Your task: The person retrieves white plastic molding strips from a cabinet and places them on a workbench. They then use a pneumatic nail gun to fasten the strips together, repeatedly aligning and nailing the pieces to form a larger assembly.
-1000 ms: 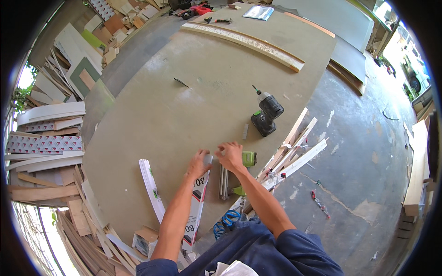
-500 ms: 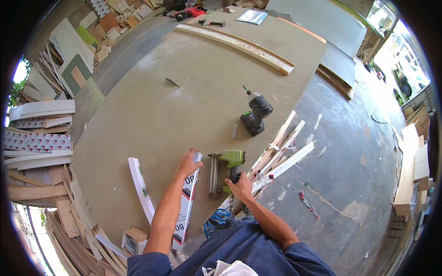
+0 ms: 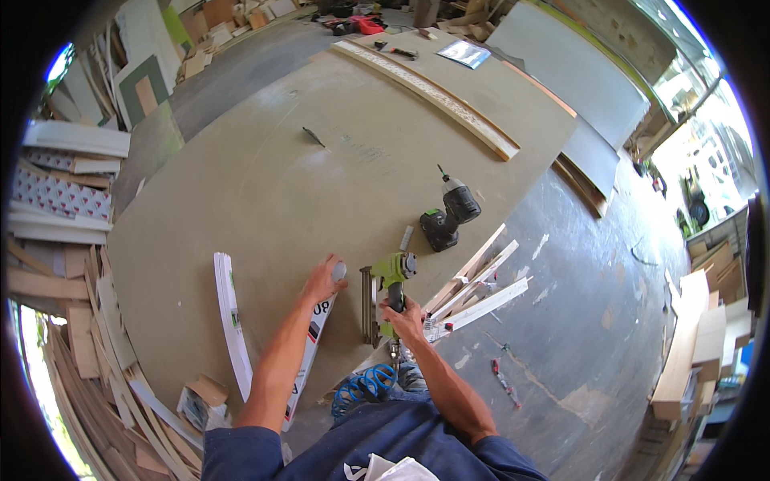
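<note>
The left hand [image 3: 324,278] holds the far end of a long white box [image 3: 309,353] with dark print and red marks, its fingers curled round that end and the thumb partly hidden. The box lies lengthwise along the near part of the tabletop [image 3: 233,192], running back toward the person beside the left forearm. The right hand [image 3: 404,319] grips a green and black nail gun [image 3: 393,267] by its handle, the fingers wrapped round the black grip. The gun's silver magazine stands on its left side, just right of the box and apart from it; whether the gun is lifted clear of the surface, I cannot tell. A coiled blue hose [image 3: 365,386] lies below the gun, close to the person's body. Beyond the gun, a small grey strip [image 3: 407,238] lies near a black cordless drill [image 3: 451,212]. To the left of the left forearm is a bundle of white strips [image 3: 230,317], with an open cardboard box [image 3: 207,391] nearer the person. Narrow wood strips [image 3: 485,293] lie to the right of the gun. Farther off, a long pale board [image 3: 433,94] crosses the tabletop, with a dark pointed tool [image 3: 314,137] on the near side of it.
</note>
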Available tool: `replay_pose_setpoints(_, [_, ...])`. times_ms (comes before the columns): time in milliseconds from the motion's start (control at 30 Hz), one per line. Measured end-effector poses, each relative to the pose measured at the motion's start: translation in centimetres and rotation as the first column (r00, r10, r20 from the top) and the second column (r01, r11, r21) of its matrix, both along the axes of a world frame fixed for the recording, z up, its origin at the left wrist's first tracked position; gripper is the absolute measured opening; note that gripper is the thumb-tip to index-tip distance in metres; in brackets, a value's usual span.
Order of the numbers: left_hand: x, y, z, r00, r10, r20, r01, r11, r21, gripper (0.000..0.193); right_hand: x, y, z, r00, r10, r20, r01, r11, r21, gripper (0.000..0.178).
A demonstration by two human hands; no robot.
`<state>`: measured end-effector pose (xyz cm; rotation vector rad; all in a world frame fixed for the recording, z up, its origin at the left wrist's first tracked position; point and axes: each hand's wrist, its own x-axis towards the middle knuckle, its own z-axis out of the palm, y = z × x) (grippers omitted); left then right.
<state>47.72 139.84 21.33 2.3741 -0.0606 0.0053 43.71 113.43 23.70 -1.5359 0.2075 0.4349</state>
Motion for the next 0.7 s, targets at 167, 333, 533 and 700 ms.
replay_pose_setpoints(167, [-0.4, -0.3, 1.3, 1.000, 0.019, -0.015, -0.020, 0.998, -0.053, 0.050, 2.2, 0.5, 5.7, 0.991, 0.127, -0.039, -0.122, 0.985, 0.120, 0.034])
replay_pose_setpoints(333, [-0.4, 0.2, 0.4, 1.000, 0.012, 0.020, -0.011, 0.997, -0.080, 0.047, 5.0, 1.8, 10.7, 0.952, 0.284, -0.115, -0.287, 0.958, -0.015, 0.036])
replay_pose_setpoints(533, [-0.1, -0.1, -0.1, 0.999, 0.027, 0.037, -0.023, 0.993, -0.112, 0.048, 7.0, 3.7, 12.1, 0.897, 0.431, -0.098, -0.436, 0.899, -0.037, 0.025])
replay_pose_setpoints(700, [0.2, 0.2, -1.2, 0.996, -0.002, 0.093, 0.011, 0.995, -0.095, 0.050, 7.4, 5.0, 11.7, 0.860, 0.497, -0.114, -0.508, 0.856, -0.100, 0.013])
